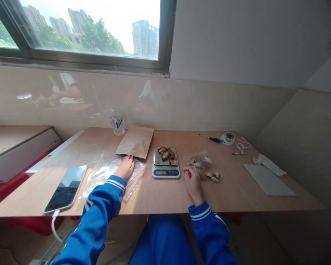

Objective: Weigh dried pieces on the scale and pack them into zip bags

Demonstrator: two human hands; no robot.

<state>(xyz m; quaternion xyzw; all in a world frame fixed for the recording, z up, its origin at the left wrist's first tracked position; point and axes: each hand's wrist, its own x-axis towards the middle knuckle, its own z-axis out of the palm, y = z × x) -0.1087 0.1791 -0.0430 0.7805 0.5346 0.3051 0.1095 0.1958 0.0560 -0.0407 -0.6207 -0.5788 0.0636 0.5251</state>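
Observation:
A digital kitchen scale stands mid-table, with several brown dried mushrooms heaped on its metal platform. My left hand lies over clear plastic zip bags, its fingers stretched to the mouth of a brown paper bag; the fingertips are partly hidden there. Right of the scale rests my right hand, index finger extended toward the scale's side and the other fingers loosely bent, holding nothing I can see. Beside it are loose dried mushrooms and a clear zip bag with more pieces inside.
A phone on a white cable lies at left. Behind the paper bag stands a clear bottle. At the back right are a screwdriver and a white dome camera. A white sheet and a crumpled tissue lie at right.

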